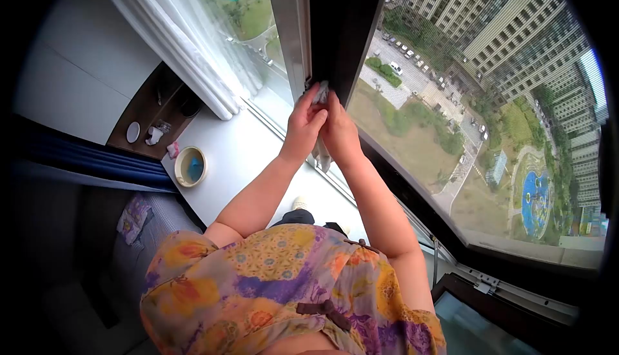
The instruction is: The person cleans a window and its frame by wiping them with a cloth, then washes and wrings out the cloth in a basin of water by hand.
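Note:
At the window, my left hand (304, 126) and my right hand (340, 134) are raised close together, nearly touching. Both have their fingers closed round a pale, crumpled cloth (322, 155). A bit of it shows between the fingertips at the top, and a loose end hangs below the palms. The fingertips are against or very near the dark window frame (338, 39); exact contact is hard to see. Part of the cloth is hidden by the hands.
A pale basin (204, 169) with bluish contents stands on the white floor to the left. Behind it are shelves (138, 113) with small items. White curtains (174, 39) hang beside the glass. The opened window sash (412, 181) slants out at right, with buildings far below.

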The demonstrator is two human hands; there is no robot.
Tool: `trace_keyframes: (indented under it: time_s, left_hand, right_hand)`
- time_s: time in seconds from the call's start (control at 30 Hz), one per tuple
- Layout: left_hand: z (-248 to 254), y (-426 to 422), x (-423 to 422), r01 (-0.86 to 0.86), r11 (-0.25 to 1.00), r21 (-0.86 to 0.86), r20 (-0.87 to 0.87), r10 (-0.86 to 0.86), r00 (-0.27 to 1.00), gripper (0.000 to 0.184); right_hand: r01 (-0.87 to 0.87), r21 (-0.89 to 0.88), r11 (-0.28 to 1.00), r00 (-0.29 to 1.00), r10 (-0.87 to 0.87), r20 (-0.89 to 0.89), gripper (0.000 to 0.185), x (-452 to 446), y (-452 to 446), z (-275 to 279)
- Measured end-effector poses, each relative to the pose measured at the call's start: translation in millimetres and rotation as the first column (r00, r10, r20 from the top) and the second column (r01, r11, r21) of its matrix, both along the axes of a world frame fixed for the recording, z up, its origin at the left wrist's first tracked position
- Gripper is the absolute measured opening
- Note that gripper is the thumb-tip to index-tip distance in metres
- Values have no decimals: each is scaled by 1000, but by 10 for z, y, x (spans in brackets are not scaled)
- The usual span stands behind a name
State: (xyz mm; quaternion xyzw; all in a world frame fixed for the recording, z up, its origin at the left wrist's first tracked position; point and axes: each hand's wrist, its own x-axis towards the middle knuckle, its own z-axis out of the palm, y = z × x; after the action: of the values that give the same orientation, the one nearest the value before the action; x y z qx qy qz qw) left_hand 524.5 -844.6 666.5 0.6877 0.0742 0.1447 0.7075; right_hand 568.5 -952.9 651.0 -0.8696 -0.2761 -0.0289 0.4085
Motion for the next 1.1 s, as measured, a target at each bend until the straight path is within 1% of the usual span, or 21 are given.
trace_keyframes:
  time_s: [0.03, 0.1, 0.13, 0.17, 0.2, 0.23, 0.27, 0.33, 0.37, 0.43, 0.5, 0.67, 0.73, 0.83, 0.87, 0.9, 0.93, 0.97, 1.0, 1.03, 1.1]
  left_hand:
    - [26, 76, -53, 3, 992, 125, -146, 15, 989, 42]
    - [-2, 147, -155, 3, 998, 67, -125, 5, 992, 33]
    - [119, 153, -215, 10, 998, 62, -112, -3, 994, 31]
    - [288, 163, -287, 19, 998, 56, -107, -13, 994, 29]
    - [470, 184, -320, 29, 998, 49, -63, -26, 998, 28]
    - [666, 216, -324, 42, 998, 43, -14, -41, 999, 27]
    - [830, 251, -312, 35, 998, 50, 57, -38, 998, 27]
    - [1198, 277, -256, 38, 999, -8, 215, -35, 976, 24]
    - [1382, 306, -205, 22, 999, 25, 257, -28, 966, 23]
    - [1720, 292, -58, -53, 998, 20, 367, 42, 929, 21]
    - [1961, 328, 37, 23, 1000, 19, 444, -29, 895, 20]
    - [2221, 307, 132, 30, 994, 106, 581, -86, 810, 21]
    - [2212, 395, 30, 162, 986, 38, 576, -154, 803, 22]
    - [2012, 567, -119, 189, 977, -101, 586, -95, 805, 23]
    - [1909, 710, -198, 226, 966, -127, 578, -113, 808, 24]
    - [1822, 799, -301, 168, 975, -146, 554, -60, 830, 24]
    - [1718, 906, -436, 237, 946, -221, 554, -78, 829, 25]
    - [1612, 994, -589, 295, 910, -291, 561, -88, 823, 27]
    - [1495, 1011, -756, 249, 891, -379, 540, -6, 842, 29]
    - [1365, 1029, -930, 196, 878, -436, 503, 57, 862, 29]
    - [1063, 1085, -1336, 21, 866, -499, 352, 180, 919, 32]
  right_hand:
    - [-50, -151, 987, 990, 29, -141, 43, -54, -75, 137]
    - [-66, -84, 994, 988, 54, -142, 30, -170, -307, 186]
    - [-81, 29, 996, 996, 82, -41, 29, -188, -459, 172]
    - [-43, 151, 988, 991, 61, -117, 32, -219, -603, 309]
    - [7, 185, 983, 992, 17, -129, 33, -224, -751, 523]
    - [104, 200, 974, 973, -59, -222, 34, -238, -885, 776]
    - [126, 294, 947, 984, -82, -157, 34, -214, -1024, 980]
    - [114, 493, 863, 993, -94, -64, 32, -178, -1312, 1341]
    - [92, 592, 801, 996, -85, -39, 29, -158, -1441, 1516]
    - [91, 663, 743, 994, -109, -14, 25, -211, -1689, 1908]
    - [106, 738, 666, 990, -139, -18, 25, -321, -1907, 2182]
    - [203, 714, 670, 951, -308, 19, 28, -637, -2219, 2526]
    - [218, 686, 694, 950, -312, 14, 28, -766, -2148, 2581]
    - [194, 715, 672, 963, -269, -9, 25, -790, -1996, 2527]
    - [195, 704, 683, 962, -273, -2, 31, -767, -1879, 2484]
    - [194, 695, 693, 963, -271, 2, 38, -751, -1771, 2428]
    - [175, 676, 716, 977, -211, -30, 38, -748, -1637, 2338]
    - [45, 678, 734, 999, -50, -13, 48, -744, -1503, 2231]
    - [-102, 685, 721, 991, 135, 5, 59, -718, -1356, 2118]
    - [-233, 572, 786, 954, 300, -24, 72, -611, -1256, 1939]
    - [-443, 656, 611, 660, 718, -223, 67, -539, -832, 1474]
